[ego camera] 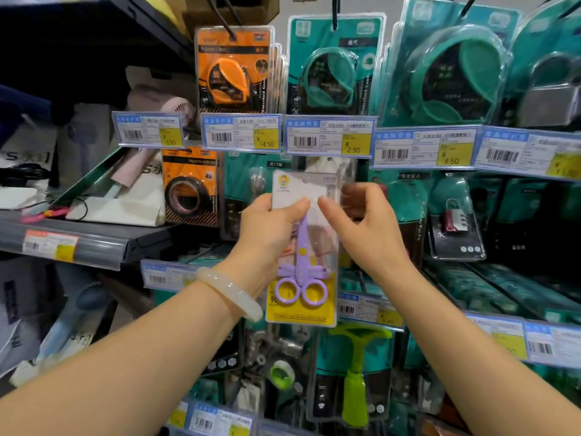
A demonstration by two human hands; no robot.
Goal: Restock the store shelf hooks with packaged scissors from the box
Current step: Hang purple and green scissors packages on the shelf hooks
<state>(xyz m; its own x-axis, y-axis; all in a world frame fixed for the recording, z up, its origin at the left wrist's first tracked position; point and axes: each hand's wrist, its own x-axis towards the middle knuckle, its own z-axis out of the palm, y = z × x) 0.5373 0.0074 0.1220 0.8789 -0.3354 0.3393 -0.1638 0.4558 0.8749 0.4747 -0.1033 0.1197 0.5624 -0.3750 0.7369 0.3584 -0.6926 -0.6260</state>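
Note:
A clear blister pack of purple scissors [302, 278] with a white top and yellow bottom card is held upright in front of the shelf display. My left hand [270, 228] grips its upper left part, thumb across the front. My right hand [364, 228] pinches the pack's upper right edge, thumb in front and fingers behind. The pack's top sits just below the price tag marked 2.90 [330, 136]. The hook behind it is hidden by the pack. No box is in view.
Teal tape-measure packs [334, 67] and an orange one [234, 70] hang above. A tape roll pack [190, 187] hangs at left, padlock packs [454, 218] at right. Price tag rails cross each row. A grey shelf [78, 243] with bags juts out at left.

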